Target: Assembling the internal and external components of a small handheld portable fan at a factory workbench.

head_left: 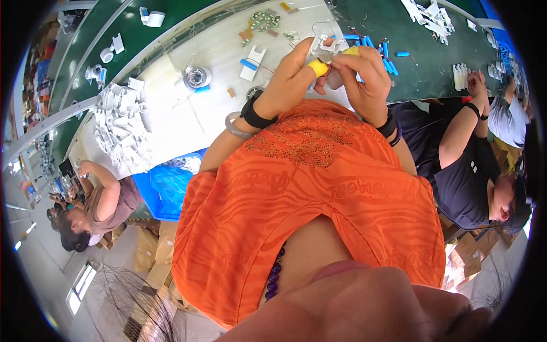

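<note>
Close in front of my chest, my left hand [288,80] is closed round a white plastic housing [319,48], with thin wires about it. My right hand [370,80] meets it from the other side, its thumb and fingertips pinched together at the wires. Yellow finger covers [319,68] sit on fingertips of both hands. Small details between the fingertips are hidden. Just beyond my right hand lie several blue cylindrical battery cells [369,42] with leads. Left of my left hand, a white plastic plate [253,61] lies with a blue cell on it.
Small green circuit boards [265,21] lie at the far side of the white work surface [171,114]. A round white part [197,78] stands left of centre, beside a heap of white plastic parts [121,125]. A blue bin [149,196] is below. Co-workers sit on both sides.
</note>
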{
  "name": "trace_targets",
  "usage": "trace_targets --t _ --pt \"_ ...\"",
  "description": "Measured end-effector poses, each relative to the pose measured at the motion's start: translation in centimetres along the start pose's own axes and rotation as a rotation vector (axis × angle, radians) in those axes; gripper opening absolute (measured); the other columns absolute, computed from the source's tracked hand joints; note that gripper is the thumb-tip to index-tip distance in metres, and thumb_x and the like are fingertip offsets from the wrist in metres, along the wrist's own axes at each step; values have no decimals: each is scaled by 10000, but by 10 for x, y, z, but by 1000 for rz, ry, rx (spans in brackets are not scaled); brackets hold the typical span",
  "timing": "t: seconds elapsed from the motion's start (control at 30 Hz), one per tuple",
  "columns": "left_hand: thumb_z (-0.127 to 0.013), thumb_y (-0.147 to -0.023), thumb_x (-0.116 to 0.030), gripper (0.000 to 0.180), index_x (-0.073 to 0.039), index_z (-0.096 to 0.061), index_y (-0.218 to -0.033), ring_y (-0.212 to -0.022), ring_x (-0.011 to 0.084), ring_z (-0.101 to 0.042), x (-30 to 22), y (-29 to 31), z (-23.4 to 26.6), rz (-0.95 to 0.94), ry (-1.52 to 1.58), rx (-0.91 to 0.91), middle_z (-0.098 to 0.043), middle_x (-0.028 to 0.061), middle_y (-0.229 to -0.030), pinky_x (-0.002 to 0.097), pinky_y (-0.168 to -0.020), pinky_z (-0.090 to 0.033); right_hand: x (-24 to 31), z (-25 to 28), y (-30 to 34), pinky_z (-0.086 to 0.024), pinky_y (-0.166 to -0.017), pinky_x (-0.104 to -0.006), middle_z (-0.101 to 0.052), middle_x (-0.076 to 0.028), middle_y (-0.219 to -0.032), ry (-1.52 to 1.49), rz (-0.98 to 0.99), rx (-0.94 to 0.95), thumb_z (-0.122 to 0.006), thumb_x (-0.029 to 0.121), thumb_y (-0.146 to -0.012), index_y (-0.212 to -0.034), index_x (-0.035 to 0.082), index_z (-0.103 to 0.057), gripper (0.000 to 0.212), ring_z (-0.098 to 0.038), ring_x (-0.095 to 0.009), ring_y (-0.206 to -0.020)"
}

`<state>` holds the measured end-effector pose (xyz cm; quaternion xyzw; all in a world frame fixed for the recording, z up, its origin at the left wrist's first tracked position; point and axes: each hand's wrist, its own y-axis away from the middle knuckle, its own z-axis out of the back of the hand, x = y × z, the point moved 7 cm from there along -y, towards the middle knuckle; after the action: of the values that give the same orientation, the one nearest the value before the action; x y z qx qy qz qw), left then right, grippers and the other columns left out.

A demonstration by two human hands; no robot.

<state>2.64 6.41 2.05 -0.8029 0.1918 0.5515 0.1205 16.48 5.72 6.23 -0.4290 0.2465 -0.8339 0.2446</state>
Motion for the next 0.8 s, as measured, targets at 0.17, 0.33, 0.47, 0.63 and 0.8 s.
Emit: trace_targets --t 0.17,0.33,0.47,0.63,0.8 --pt "-399 -929 -77 443 3 -420 -1364 -750 142 -558 1 0 -1 -10 -47 23 -564 81 -965 305 -662 -553 0 2 1 -472 -711 -340 -570 -87 -871 34 57 -27 -780 21 -684 -922 108 -714 261 -572 -265 -813" --pt "-391 -929 -59 442 5 -415 -1366 -751 139 -560 0 0 -3 -31 -59 20 -566 78 -953 310 -686 -544 1 2 0 -474 -712 -346 -584 -89 -864 23 42 -27 -782 25 -685 -914 104 -711 252 -574 -271 -809" --pt "-393 -921 -33 431 15 -424 -1348 -739 132 -559 0 1 0 -24 -160 -28 -568 69 -903 304 -674 -529 -1 0 3 -474 -710 -352 -603 -94 -866 24 29 -32 -778 27 -692 -915 97 -704 245 -576 -276 -807" --pt "-394 -915 -28 414 20 -439 -1323 -722 131 -557 0 1 2 39 -159 -19 -572 72 -873 289 -641 -516 -3 -5 6 -472 -709 -352 -603 -92 -864 -17 9 -23 -775 17 -693 -922 87 -701 250 -570 -275 -805" --pt "-392 -910 -26 413 25 -446 -1316 -716 135 -557 0 2 -3 30 -33 -19 -576 81 -896 278 -620 -511 1 -3 3 -468 -719 -341 -579 -75 -842 -33 44 -22 -768 -5 -695 -926 81 -702 255 -559 -261 -807"
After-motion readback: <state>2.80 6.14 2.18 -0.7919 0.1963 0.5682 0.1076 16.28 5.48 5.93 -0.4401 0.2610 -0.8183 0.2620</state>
